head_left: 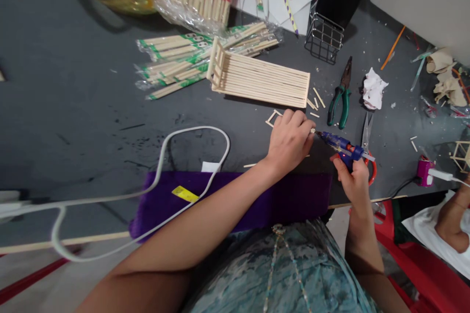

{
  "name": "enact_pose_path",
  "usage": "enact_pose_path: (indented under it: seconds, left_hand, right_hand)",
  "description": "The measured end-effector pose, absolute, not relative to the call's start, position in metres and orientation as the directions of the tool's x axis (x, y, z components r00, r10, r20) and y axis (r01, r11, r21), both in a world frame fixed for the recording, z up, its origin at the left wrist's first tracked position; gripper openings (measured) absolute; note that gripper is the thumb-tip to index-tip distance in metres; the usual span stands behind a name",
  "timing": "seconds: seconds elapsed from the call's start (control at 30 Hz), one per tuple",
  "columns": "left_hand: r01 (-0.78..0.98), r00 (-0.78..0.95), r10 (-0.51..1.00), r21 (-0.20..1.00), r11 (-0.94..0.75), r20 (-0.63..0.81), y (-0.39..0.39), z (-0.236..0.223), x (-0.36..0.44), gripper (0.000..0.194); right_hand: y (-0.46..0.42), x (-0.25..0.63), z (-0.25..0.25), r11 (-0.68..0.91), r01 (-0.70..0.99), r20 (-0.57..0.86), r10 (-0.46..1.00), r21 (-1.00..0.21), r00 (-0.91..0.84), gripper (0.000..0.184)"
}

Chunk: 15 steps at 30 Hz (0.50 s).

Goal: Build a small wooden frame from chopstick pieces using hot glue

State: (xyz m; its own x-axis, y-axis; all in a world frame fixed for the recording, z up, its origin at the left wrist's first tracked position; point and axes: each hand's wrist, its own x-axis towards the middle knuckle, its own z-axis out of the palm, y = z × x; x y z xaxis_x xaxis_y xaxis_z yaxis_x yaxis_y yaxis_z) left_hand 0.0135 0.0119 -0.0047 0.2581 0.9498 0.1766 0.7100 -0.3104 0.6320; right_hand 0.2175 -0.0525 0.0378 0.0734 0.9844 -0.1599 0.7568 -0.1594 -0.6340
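Blue glue gun (341,145) gripped in R hand (354,176), nozzle twd L hand (290,139), axis approx. crosswise; L pinches 1 pale pc (313,130).

On the table (91,122), the stick model (260,80) is lying in front of me. The wrapped chopsticks (176,66) are to its left and partly behind it. The pliers (344,89) are at its right, then the crumpled tissue (373,89), with the scissors (366,134) nearer to me. Along my edge is the cloth (301,190).

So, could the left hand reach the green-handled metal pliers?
Likely yes: only short wooden sticks lie between the left hand and pliers, but that hand holds a pale piece against the blue glue gun.
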Motion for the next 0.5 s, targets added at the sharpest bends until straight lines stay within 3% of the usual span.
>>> enact_pose_path:
  seconds: [0.5]
  left_hand:
    - [0.71,0.263,0.95,0.632,-0.309,0.169,0.0118,-0.0037,0.0133,0.018]
  right_hand:
    - [-0.051,0.2184,0.038,-0.126,0.784,-0.139,0.989,-0.608,0.051,0.031]
